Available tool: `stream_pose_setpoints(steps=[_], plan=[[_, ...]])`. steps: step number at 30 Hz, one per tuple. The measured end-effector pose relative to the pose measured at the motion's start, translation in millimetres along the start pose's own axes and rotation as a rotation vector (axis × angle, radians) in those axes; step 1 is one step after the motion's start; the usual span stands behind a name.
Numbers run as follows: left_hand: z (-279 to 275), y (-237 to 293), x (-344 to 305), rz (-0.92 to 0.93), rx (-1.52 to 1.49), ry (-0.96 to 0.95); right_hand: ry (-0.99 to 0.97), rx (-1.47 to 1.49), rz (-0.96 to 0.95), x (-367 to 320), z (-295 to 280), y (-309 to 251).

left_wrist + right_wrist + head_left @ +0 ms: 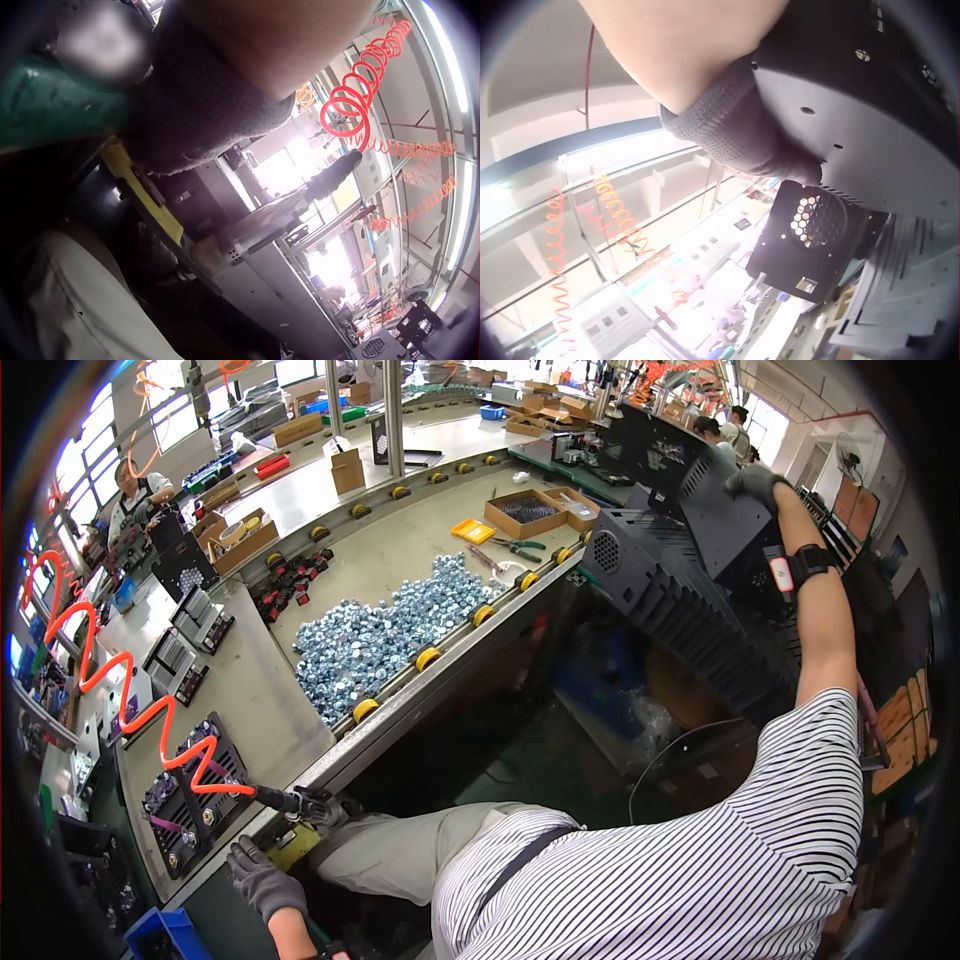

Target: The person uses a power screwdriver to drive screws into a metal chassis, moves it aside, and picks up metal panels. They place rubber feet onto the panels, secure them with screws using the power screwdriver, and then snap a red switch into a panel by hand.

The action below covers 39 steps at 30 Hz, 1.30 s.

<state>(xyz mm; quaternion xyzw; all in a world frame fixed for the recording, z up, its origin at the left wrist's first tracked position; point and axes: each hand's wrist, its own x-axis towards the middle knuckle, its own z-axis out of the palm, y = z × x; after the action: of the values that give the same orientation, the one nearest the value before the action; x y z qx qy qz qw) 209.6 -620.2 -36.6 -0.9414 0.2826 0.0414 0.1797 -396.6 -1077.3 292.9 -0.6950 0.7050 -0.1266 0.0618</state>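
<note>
My gloved right hand [755, 485] grips the edge of a black sheet-metal casing [735, 535] at the upper right of the head view. In the right wrist view its curled glove [742, 135] overlaps the casing's edge, beside a plate with honeycomb vent holes [784, 259]. Part of its fingers is hidden behind the metal. At the lower left, my gloved left hand [265, 880] lies with fingers extended at the bench edge, holding nothing. Close to it are a yellow bracket [296, 848] and an air tool [310, 807] on an orange coiled hose [125, 672].
Stacked black casings [690, 585] stand below the held one. Loose silvery fasteners [390, 630] cover part of the bench, near a cardboard box [505, 525] and pliers [520, 546]. Black units [205, 790] lie left, above a blue bin [170, 935]. Another person [140, 495] stands across.
</note>
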Motion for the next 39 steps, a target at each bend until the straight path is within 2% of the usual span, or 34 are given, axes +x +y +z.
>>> stream_pose_setpoints(steps=[1, 2, 5, 7, 8, 10, 12, 13, 14, 15, 16, 18, 19, 20, 21, 22, 23, 24, 26, 27, 28, 29, 30, 31, 32, 33, 34, 36, 37, 39], plan=[[0.1, 0.8, -0.2, 0.01, 0.008, -0.002, -0.031, 0.155, -0.064, -6.6, 1.8, -10.1], [0.5, 1.5, -0.5, 0.017, 0.017, -0.004, -0.059, 0.386, 0.019, -17.6, 3.2, -21.0], [-3.0, 1.7, -0.9, 0.025, -0.006, -0.007, -0.092, 0.795, -0.233, -44.7, 38.1, -66.9], [3.4, -0.5, 0.5, 0.038, -0.026, 0.031, -0.392, 1.032, -0.301, -98.3, 56.8, -124.1], [2.4, -1.4, -1.9, 0.044, -0.041, 0.067, -0.6, 1.108, -0.405, -100.1, 72.9, -138.2], [-10.3, -12.5, -7.1, 0.215, -0.354, 0.081, -0.751, 1.264, -0.527, -130.8, 113.4, -175.3], [-54.2, -6.8, -35.2, 0.428, -1.135, -0.155, -0.754, 1.25, -0.61, -159.7, 164.8, -214.2], [-48.6, -4.4, -46.6, 0.565, -1.521, -0.201, -0.942, 1.206, -0.661, -172.6, 189.0, -235.0], [-68.6, -1.1, -72.0, 0.563, -1.862, -0.33, -1.127, 1.148, -0.723, -185.9, 211.8, -256.5], [-71.6, -1.3, -86.9, 0.703, -2.171, -0.479, -1.295, 1.082, -0.745, -204.3, 230.8, -278.8], [-70.9, 3.7, -101.4, 0.505, -2.482, -0.408, -1.455, 1.002, -0.769, -226.0, 246.7, -301.3], [-43.4, -22.7, -117.5, 0.223, -2.692, -0.349, -1.823, 0.811, -0.843, -271.5, 268.4, -346.7], [-41.9, -34.0, -134.2, 0.167, -2.703, -0.261, -1.922, 0.762, -0.873, -291.4, 283.7, -362.0], [-42.8, -43.5, -153.1, 0.021, -2.692, -0.065, -2.014, 0.707, -0.897, -309.9, 301.8, -374.7], [-41.7, -51.7, -169.4, -0.118, -2.665, 0.126, -2.078, 0.668, -0.978, -326.4, 318.0, -386.9], [-34.5, -59.0, -185.9, -0.166, -2.666, 0.192, -2.143, 0.629, -1.053, -342.8, 332.4, -396.4], [-23.6, -65.7, -205.2, -0.323, -2.598, 0.395, -2.21, 0.59, -1.199, -360.2, 341.9, -402.6], [-13.0, -72.6, -223.4, -0.48, -2.509, 0.591, -2.229, 0.52, -1.258, -374.6, 343.9, -404.5], [14.6, -91.9, -258.5, -0.621, -2.555, 0.736, -2.193, 0.587, -1.489, -404.8, 361.6, -409.6], [22.4, -94.9, -278.0, -0.7, -2.612, 0.818, -2.255, 0.548, -1.507, -419.2, 371.2, -408.4], [12.2, -93.2, -291.2, -0.762, -2.59, 0.869, -2.283, 0.589, -1.36, -431.3, 380.4, -406.2], [0.0, -94.1, -299.3, -0.969, -2.369, 1.06, -2.294, 0.624, -1.209, -440.1, 386.6, -404.6], [-7.3, -95.7, -304.4, -1.16, -2.128, 1.214, -2.273, 0.638, -1.148, -441.2, 384.3, -409.2], [-3.4, -103.4, -315.8, -1.217, -2.11, 1.232, -2.225, 0.666, -1.107, -442.2, 388.4, -412.8], [4.6, -114.2, -330.8, -1.089, -1.987, 1.279, -2.168, 0.686, -1.072, -441.5, 394.1, -416.6], [10.7, -119.2, -339.5, -0.959, -1.864, 1.313, -2.125, 0.705, -0.961, -440.8, 397.0, -421.6], [14.3, -118.1, -341.6, -0.999, -1.861, 1.328, -2.072, 0.726, -0.855, -439.8, 400.6, -427.7], [19.1, -120.7, -342.3, -0.898, -1.488, 1.159, -2.053, 0.877, -0.71, -439.6, 429.8, -445.5], [20.7, -124.2, -340.2, -0.838, -1.308, 1.067, -1.996, 0.91, -0.738, -439.2, 442.3, -457.0], [17.5, -128.5, -324.0, -0.494, -0.914, 0.943, -1.905, 0.93, -0.752, -436.7, 452.9, -476.1]])
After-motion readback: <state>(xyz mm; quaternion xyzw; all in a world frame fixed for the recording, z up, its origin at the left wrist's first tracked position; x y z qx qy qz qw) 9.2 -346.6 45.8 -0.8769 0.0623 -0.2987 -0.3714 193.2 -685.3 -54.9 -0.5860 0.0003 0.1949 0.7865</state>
